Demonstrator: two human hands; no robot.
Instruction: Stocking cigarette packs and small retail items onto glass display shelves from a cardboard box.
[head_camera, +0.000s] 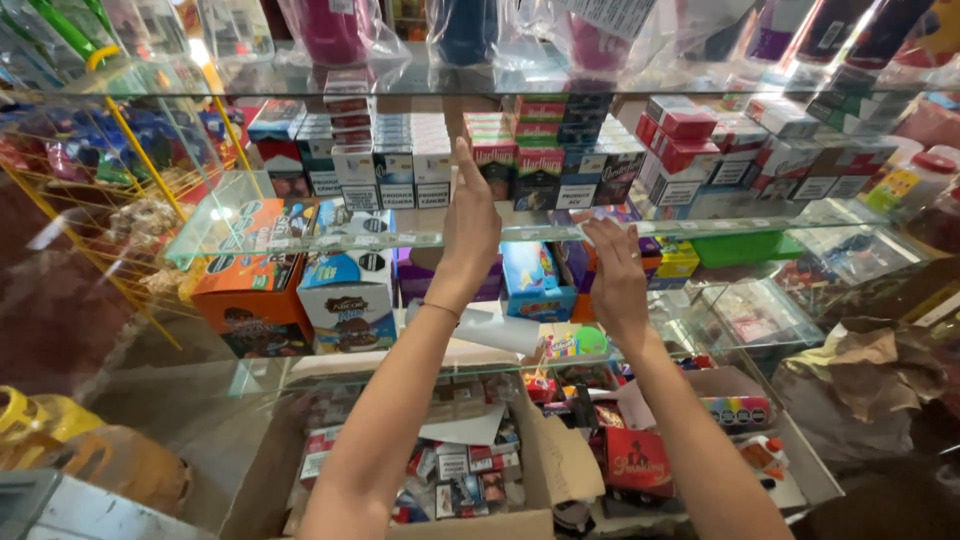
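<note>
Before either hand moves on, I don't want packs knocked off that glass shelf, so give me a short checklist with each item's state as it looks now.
1. Left hand free of load: ok, open with fingers up against the pack stacks, holding nothing.
2. Right hand free of load: ok, open at the glass shelf edge; what its fingertips touch, cannot tell.
3. Stacks upright: ok, rows stand straight; the red packs on the right lie angled.
4. Shelf level and seated: cannot tell, its supports are hidden.
5. Room behind the front row: cannot tell, the packs block the view.
6. Open carton below the arms: ok, it sits under them with loose packs inside.
</note>
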